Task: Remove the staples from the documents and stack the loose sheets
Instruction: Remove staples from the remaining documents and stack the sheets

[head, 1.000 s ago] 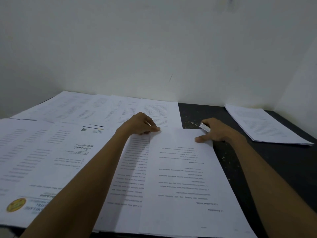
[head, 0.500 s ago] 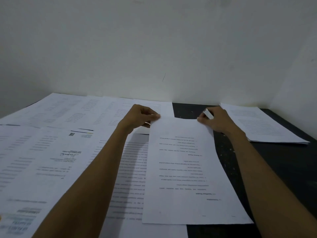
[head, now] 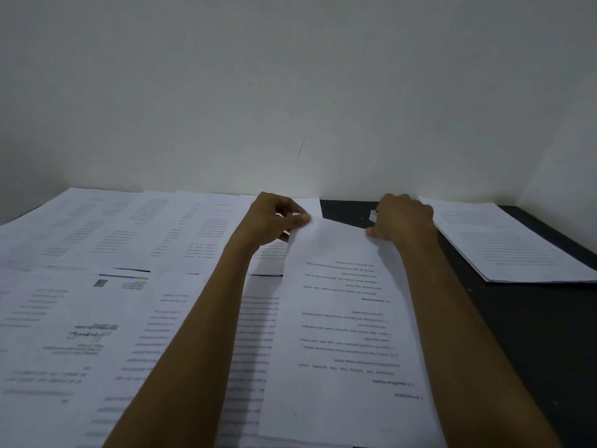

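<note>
On the dark table (head: 533, 334), seen from the head camera, one printed sheet (head: 342, 334) lies lengthwise between the two outstretched forearms. Its lines of text run upside down to the wearer, and its near end reaches the lower edge of the picture. The left hand (head: 274, 221) pinches the far left corner of this sheet: thumb and forefinger are closed together on the paper's edge and the other fingers are curled in behind. The right hand (head: 403, 221) sits at the far right corner, its fingers curled round a small silvery tool (head: 373, 215), of which only a short end pokes out on the hand's left side. The thumb tip of that hand touches the sheet's edge. Whether the far end of the sheet is lifted off the surface or lies flat I cannot tell.

The sheet's left edge overlaps another printed page (head: 255, 344), which lies under the left forearm. Further left, spread pages (head: 97, 253) cover the table from the near edge to the wall, overlapping one another. One of them bears a signature and a small square code. To the right, well apart from the held sheet and past a strip of bare table, a squared stack of sheets (head: 517, 250) lies at a slant near the corner. A plain pale wall (head: 290, 92) fills the upper half, with a short dark mark above the hands.
</note>
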